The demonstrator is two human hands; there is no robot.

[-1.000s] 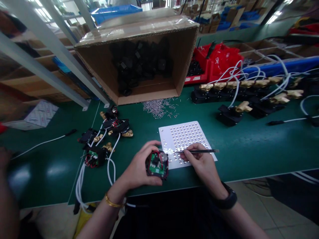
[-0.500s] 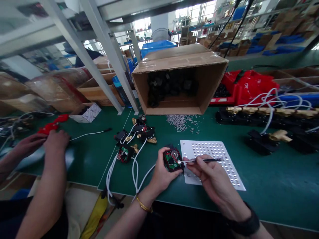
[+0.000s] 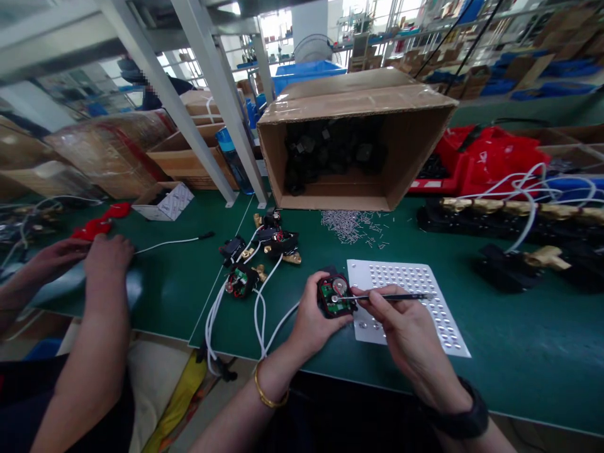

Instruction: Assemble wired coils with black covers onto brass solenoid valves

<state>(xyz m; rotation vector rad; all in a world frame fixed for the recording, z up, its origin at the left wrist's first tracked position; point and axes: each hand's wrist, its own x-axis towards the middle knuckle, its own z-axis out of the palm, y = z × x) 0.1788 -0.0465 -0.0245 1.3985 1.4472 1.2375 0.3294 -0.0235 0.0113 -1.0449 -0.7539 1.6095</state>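
My left hand is closed around a small black housing with a green circuit board inside, its open face turned up. A round metal part sits on the board's upper half, and a white cable runs up to the hand from the left. Between the fingers of my right hand is a slim black tool with a thin metal tip; its exact kind is unclear. That tip lies over the board beside a small round silvery piece. Below the right hand rests a white plate with rows of round silvery pieces.
Similar open housings with brass fittings lie to the left. A pile of small metal pins is before a cardboard box of black parts. More units stand right. At far left, a co-worker's hands touch red parts.
The tool's tip has moved from the board's lower right edge towards its middle. The red wire lying across the board no longer shows there. The whole view has shifted slightly.
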